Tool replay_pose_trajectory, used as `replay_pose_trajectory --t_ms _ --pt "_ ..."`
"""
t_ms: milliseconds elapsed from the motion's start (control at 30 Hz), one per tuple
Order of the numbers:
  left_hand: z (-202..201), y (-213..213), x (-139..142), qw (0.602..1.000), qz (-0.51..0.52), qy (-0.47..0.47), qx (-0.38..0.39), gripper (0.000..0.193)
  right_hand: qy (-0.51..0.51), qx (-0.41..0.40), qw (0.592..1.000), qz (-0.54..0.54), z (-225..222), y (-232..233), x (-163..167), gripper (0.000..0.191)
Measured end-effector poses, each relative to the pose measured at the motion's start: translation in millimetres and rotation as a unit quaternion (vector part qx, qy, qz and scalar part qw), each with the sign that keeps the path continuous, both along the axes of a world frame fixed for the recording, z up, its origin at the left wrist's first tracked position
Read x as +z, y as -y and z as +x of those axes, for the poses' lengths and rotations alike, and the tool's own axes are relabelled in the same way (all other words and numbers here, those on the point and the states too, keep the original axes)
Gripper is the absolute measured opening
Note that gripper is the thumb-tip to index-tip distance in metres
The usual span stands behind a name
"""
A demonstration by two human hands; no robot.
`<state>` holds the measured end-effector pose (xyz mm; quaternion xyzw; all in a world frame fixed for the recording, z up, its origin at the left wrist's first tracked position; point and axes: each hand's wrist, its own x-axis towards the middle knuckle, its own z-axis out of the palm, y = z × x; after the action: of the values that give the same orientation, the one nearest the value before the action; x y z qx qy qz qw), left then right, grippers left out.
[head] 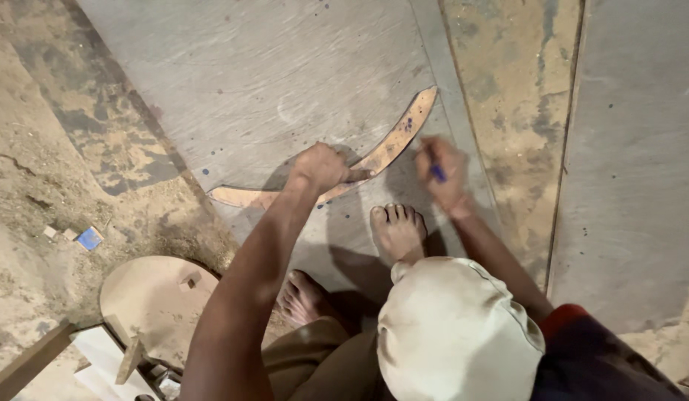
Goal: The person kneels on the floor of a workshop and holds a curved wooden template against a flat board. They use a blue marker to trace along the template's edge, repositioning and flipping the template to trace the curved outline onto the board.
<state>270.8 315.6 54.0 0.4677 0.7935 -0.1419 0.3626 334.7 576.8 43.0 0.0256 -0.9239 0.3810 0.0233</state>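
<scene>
1. Tracing in hand: the left hand (322, 167) presses the curved wooden template (337, 174) flat on the grey board (255, 82), fingers closed on it.
2. At three o'clock, the right hand (442, 174) has its grip clamped on a blue pen (438, 172).
3. The next move calls for a steady template.

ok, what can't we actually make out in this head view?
- Right hand: motion-blurred; the blue pen tip and any line it draws cannot be made out.
- Curved wooden template: its middle is hidden under the left hand.
- Left foot: partly covered by the forearm.
- Small blue object on the dirt: too small to identify.
- Round wooden piece: its lower part is unclear.
</scene>
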Motion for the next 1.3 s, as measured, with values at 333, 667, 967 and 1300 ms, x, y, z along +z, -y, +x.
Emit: replay_pose_trajectory --t_ms 333,667,967,1300 --pt "4 2 15 0.997 0.048 0.025 0.062 0.053 0.012 0.096 0.994 -0.039 80 53 25 0.025" --pt "3 49 105 0.999 -0.021 -0.018 0.017 0.08 -0.044 0.032 0.999 0.007 28 -34 54 0.023" --pt "50 125 73 0.912 0.041 -0.191 0.361 0.062 0.006 -0.116 0.955 -0.272 -8 -85 -24 0.037" --pt "177 158 -66 0.608 0.297 -0.28 0.681 0.076 -0.121 0.004 0.949 -0.293 -55 -60 -83 0.039"
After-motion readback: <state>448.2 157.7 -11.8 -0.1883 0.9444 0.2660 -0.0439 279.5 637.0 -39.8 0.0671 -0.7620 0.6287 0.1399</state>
